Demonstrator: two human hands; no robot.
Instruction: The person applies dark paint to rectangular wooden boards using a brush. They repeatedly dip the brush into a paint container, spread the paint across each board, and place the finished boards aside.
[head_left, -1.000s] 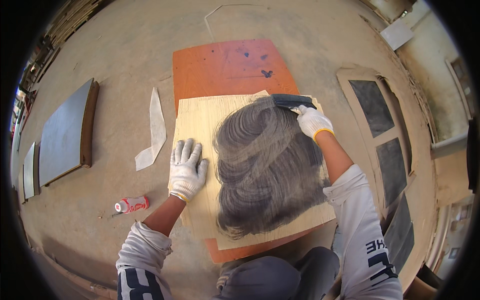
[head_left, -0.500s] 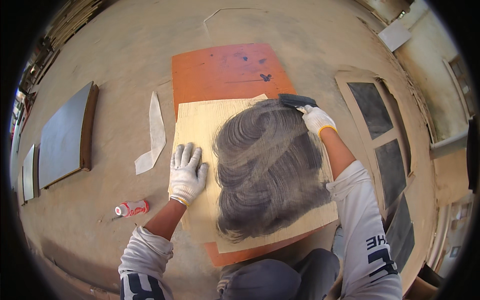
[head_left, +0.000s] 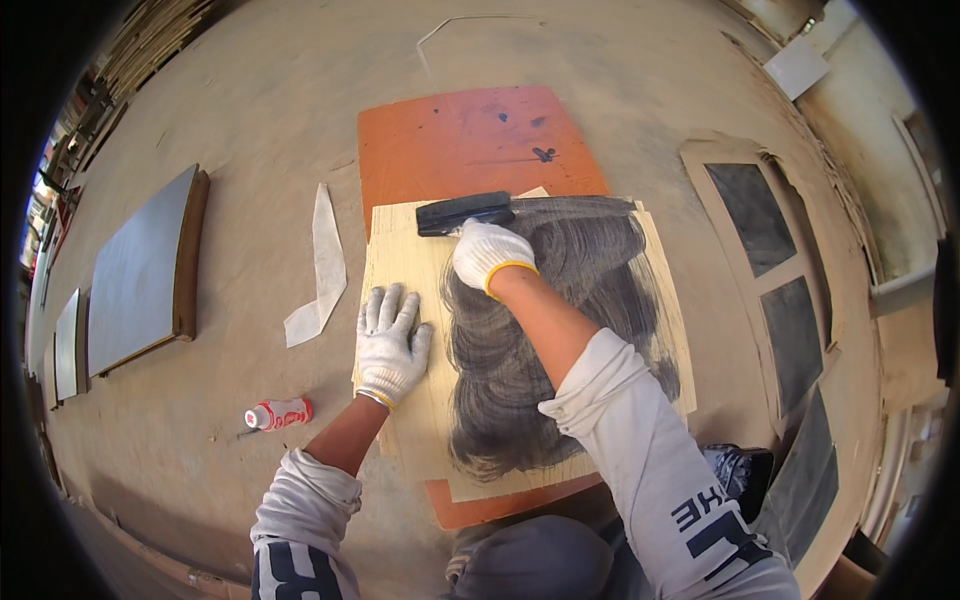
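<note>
In a white knitted glove, my right hand [head_left: 492, 256] grips a wide black brush [head_left: 466, 213], its head lying along the far left part of a pale wooden sheet [head_left: 404, 262]. Swirling black streaks [head_left: 560, 340] of paint coat much of that sheet. My left hand [head_left: 391, 345], gloved too, rests flat with fingers spread on the bare left side of the sheet. Beneath lies an orange-brown board [head_left: 480, 140], showing beyond the far edge and at the near edge.
A white bottle with red markings [head_left: 280, 413] lies on the floor at left, below a bent pale strip [head_left: 328, 265]. Grey panels [head_left: 145, 270] are stacked farther left. Dark rectangular sheets [head_left: 752, 220] lie on cardboard [head_left: 712, 180] at right. My dark shoe [head_left: 738, 470] is near.
My right hand has swept the brush leftward from the sheet's far right corner, leaving dark streaks along the far edge. My left hand stays flat on the sheet.
</note>
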